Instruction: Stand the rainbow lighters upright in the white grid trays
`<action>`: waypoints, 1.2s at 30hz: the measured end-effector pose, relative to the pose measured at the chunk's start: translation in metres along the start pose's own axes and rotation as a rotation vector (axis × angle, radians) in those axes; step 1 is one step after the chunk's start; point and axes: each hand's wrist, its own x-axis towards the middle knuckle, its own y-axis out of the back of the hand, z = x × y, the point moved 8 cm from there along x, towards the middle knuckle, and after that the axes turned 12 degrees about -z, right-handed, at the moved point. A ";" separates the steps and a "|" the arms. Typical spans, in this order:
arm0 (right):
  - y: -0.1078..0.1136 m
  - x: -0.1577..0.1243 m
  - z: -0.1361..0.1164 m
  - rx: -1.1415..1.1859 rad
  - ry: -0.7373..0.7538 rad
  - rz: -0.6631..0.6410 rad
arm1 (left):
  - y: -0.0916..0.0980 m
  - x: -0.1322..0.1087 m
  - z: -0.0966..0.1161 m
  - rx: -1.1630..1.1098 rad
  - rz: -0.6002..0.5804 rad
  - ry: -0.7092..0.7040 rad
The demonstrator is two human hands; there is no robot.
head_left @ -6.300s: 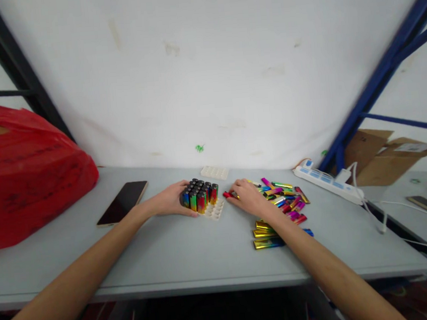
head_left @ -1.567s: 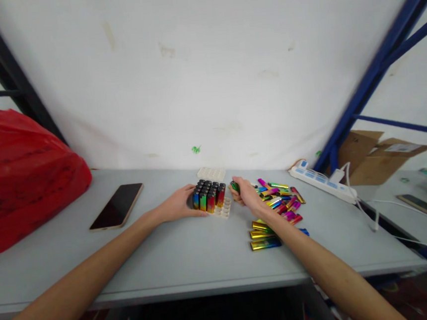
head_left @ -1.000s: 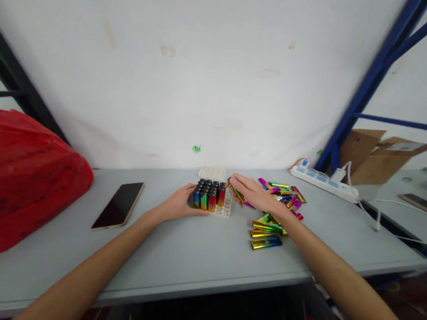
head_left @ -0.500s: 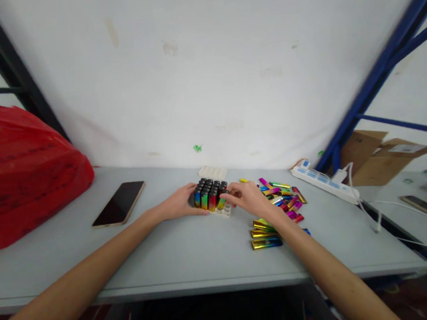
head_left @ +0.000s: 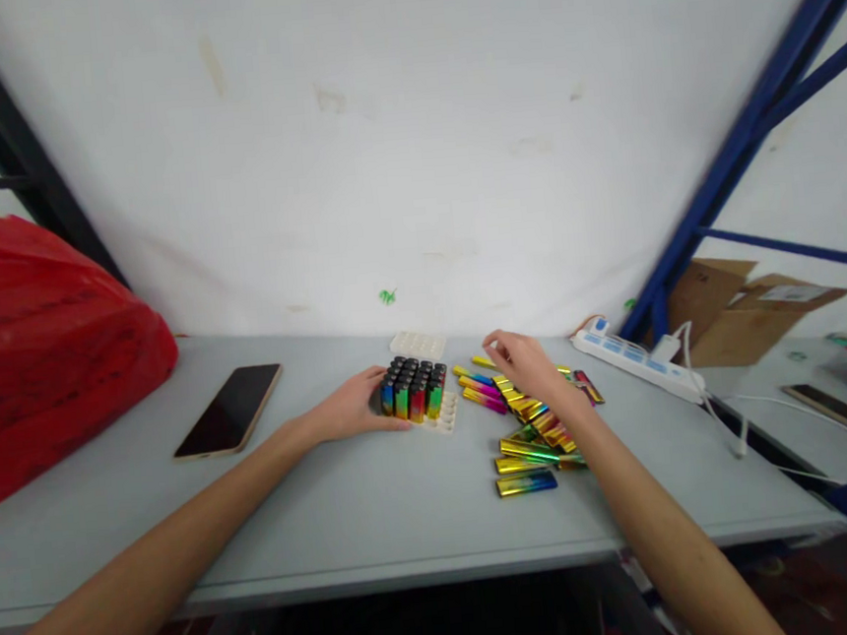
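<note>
Black-topped lighters (head_left: 413,390) with shiny rainbow bodies stand upright in a tight block. They sit in a white tray (head_left: 447,416) whose round sockets show along the right side. My left hand (head_left: 357,404) wraps the block's left side, thumb along the front and fingers behind. Over a loose pile of shiny coloured lighters (head_left: 484,396) at the right hovers my right hand (head_left: 523,360). Its fingers are bent and apart, and no object shows between them. That hand and forearm hide part of the pile.
Behind the block lies another white socketed piece (head_left: 418,345). A phone (head_left: 230,410) rests at the left near a red plastic bag (head_left: 62,339). At the right are a white power strip (head_left: 639,366) with cables, a blue frame (head_left: 735,147) and cardboard boxes (head_left: 750,319).
My right hand has left the block's front right corner and moved right, above the loose pile. The lighter it touched there now stands upright. My left hand stays around the block.
</note>
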 end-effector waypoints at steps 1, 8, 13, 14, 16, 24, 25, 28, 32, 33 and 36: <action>0.003 0.001 0.014 -0.004 -0.017 0.011 | 0.000 0.000 0.000 0.002 0.001 0.002; -0.008 0.003 0.058 -0.023 -0.107 -0.064 | 0.000 0.000 -0.001 0.010 0.010 -0.003; -0.032 0.007 0.053 -0.115 -0.105 -0.140 | -0.001 0.001 -0.003 0.023 0.002 -0.001; -0.036 0.008 0.055 -0.152 -0.144 -0.156 | -0.001 0.001 -0.003 0.024 0.000 -0.004; -0.042 0.008 0.062 -0.219 -0.241 -0.203 | -0.001 0.001 -0.002 0.025 0.001 -0.017; -0.034 0.008 0.062 -0.038 -0.241 -0.110 | -0.001 0.001 -0.003 0.015 0.006 -0.016; -0.032 0.009 0.062 0.060 -0.223 -0.068 | -0.001 0.001 -0.003 0.012 0.006 -0.014; -0.027 0.012 0.059 0.402 -0.169 0.070 | -0.002 0.001 -0.005 -0.004 0.005 -0.007; -0.029 0.013 0.045 0.851 -0.110 0.170 | -0.002 0.001 -0.006 -0.021 0.005 -0.009; -0.031 0.013 0.040 0.946 -0.103 0.167 | -0.002 0.001 -0.006 -0.021 0.002 -0.009; -0.040 0.012 0.018 1.197 -0.084 0.085 | -0.003 0.001 -0.007 -0.023 -0.003 -0.002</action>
